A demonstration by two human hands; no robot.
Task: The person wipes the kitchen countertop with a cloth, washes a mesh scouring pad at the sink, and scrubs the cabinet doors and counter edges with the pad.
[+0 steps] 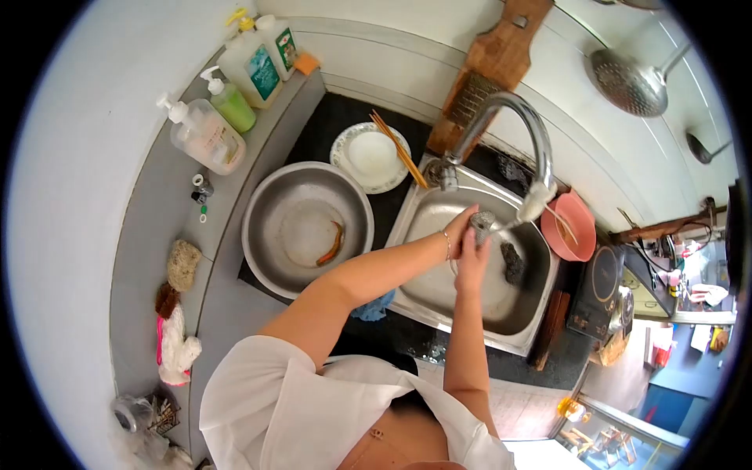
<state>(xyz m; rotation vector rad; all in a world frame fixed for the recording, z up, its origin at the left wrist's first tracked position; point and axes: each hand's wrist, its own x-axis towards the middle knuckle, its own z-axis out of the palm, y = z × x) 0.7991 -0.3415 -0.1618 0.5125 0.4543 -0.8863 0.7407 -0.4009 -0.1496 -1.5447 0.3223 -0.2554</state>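
Over the sink (415, 294), my left hand (460, 229) and my right hand (471, 265) are close together. Both close around a grey, rough-textured steel wool scrubber (483, 224); my fingers partly hide it. A stream of water from the tap (540, 149) runs down beside it. A dark, rough clump (513, 263) lies in the sink to the right of my hands; I cannot make out its kind. My left forearm passes close to the rim of a metal basin (258, 262), which holds a reddish-brown curved piece, perhaps a chilli (332, 244).
Behind the basin stand a white plate (370, 160) and chopsticks (399, 149). A wooden board with a grater (489, 63) leans behind the tap. To the right are a pink bowl (568, 227) and a cooktop (599, 286). Soap bottles (207, 137) line the left ledge.
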